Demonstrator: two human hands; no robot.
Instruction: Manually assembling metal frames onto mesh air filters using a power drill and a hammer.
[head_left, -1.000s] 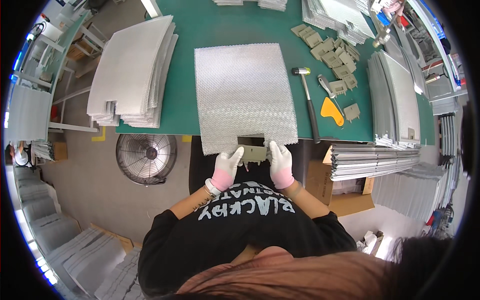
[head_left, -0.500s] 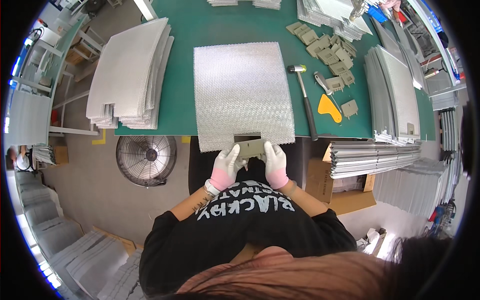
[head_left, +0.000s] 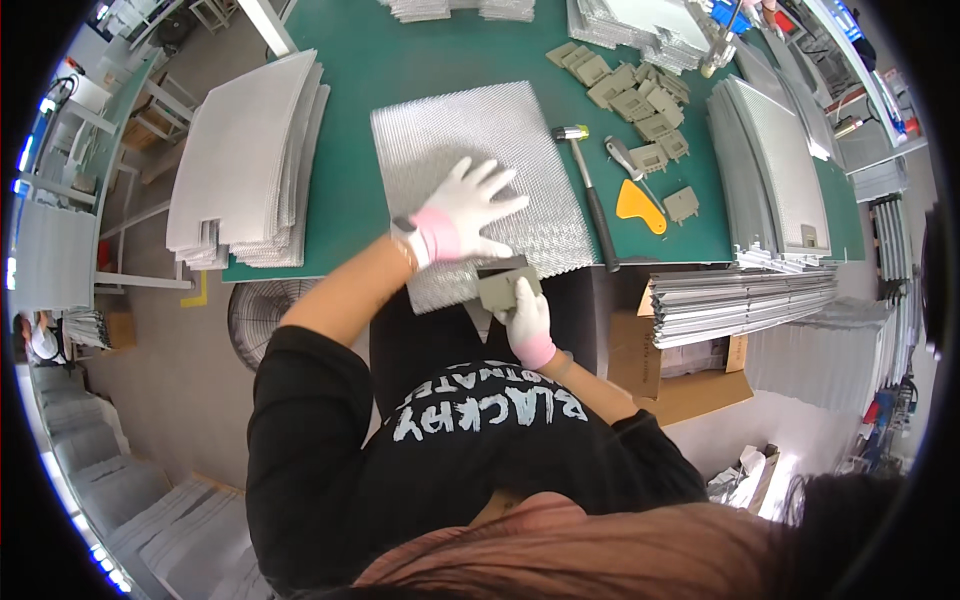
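Note:
A square silvery mesh panel [head_left: 470,150] lies on the green table [head_left: 350,60], its near edge overhanging the table's front. My left hand [head_left: 462,208], in a white glove with a pink cuff, lies flat and spread on the panel's near half. My right hand [head_left: 525,318], gloved the same, grips a small grey-beige plastic piece [head_left: 503,287] at the notch in the panel's near edge.
A hammer [head_left: 588,190] lies right of the panel, with an orange scraper [head_left: 638,207] and several grey-beige plastic pieces [head_left: 632,95] beyond. Mesh panel stacks stand left [head_left: 250,160] and right [head_left: 775,165]. Metal strips [head_left: 740,295] rest on a cardboard box. A fan [head_left: 255,315] sits below the table.
My left hand has left the panel's near edge and moved up onto the panel, fingers spread flat. My right hand stays at the notch with the plastic piece.

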